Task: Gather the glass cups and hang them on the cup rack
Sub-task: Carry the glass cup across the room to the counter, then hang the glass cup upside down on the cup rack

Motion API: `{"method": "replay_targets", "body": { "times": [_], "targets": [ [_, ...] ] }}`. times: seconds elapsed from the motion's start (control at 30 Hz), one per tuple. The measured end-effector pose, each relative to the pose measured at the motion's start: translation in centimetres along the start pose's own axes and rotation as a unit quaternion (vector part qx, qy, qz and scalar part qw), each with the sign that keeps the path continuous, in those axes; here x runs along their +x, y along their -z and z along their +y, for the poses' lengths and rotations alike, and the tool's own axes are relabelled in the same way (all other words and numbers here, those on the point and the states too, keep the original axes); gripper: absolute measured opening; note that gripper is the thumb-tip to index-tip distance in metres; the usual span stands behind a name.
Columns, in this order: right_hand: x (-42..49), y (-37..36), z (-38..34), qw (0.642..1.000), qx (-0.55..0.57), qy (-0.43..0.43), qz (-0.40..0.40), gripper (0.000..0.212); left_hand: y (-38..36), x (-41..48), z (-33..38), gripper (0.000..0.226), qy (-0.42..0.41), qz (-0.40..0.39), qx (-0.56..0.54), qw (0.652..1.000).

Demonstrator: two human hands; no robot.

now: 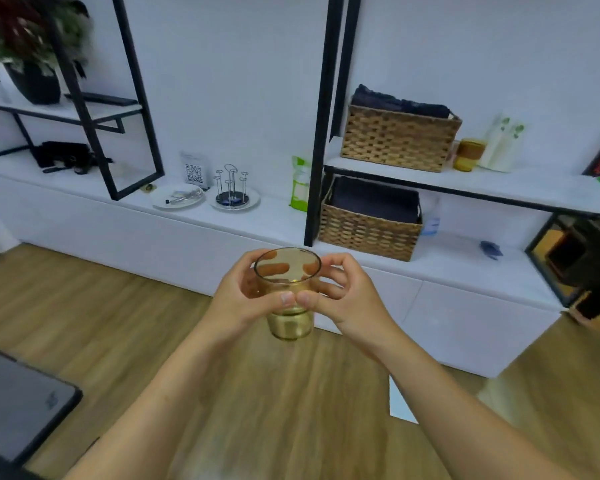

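Both hands, left hand [238, 294] and right hand [343, 296], are closed around an upright amber glass cup [289, 296] at frame centre, mouth up; the empty wire cup rack [232, 188] stands on the counter [274, 216] well beyond, up-left, slightly nearer the left hand.

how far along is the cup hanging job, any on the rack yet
Nothing is hung yet: the cup rack on the white counter has bare pegs. In hand: one amber glass cup, held upright by the left hand and right hand. Left: hanging it, plus another amber cup on the shelf.
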State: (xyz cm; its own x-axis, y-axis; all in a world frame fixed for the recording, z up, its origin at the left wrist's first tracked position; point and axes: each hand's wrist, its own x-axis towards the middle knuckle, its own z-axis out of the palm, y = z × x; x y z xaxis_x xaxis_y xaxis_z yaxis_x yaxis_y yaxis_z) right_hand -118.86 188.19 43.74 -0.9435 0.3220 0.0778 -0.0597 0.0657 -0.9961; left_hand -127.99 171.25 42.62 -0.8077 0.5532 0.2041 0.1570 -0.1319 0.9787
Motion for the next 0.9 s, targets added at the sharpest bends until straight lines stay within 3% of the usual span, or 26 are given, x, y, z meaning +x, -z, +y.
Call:
{"method": "replay_targets", "body": {
  "times": [0.3,0.47,0.57,0.67,0.9],
  "targets": [
    [23.1,-1.8,3.9,0.992,0.004,0.017,-0.126,0.048,6.3,16.9,-5.5,0.072,0.023,0.168,-0.015,0.985],
    [34.3,-4.5,4.5,0.964,-0.035,0.038,-0.262,0.071,9.4,24.7,-7.2,0.063,0.058,0.314,-0.107,0.942],
    [39.1,-6.3,5.5,0.949,-0.068,0.04,-0.305,0.08,11.5,28.4,-8.2,0.072,0.066,0.358,-0.175,0.915],
    [44.1,-7.5,6.9,0.946,-0.099,0.045,-0.305,0.089,13.8,32.9,-9.9,0.077,0.092,0.356,-0.211,0.906],
    [57.4,-11.0,10.3,0.967,-0.162,0.008,-0.198,0.071,20.8,45.1,-16.3,0.069,0.145,0.314,-0.291,0.892]
  ]
}}
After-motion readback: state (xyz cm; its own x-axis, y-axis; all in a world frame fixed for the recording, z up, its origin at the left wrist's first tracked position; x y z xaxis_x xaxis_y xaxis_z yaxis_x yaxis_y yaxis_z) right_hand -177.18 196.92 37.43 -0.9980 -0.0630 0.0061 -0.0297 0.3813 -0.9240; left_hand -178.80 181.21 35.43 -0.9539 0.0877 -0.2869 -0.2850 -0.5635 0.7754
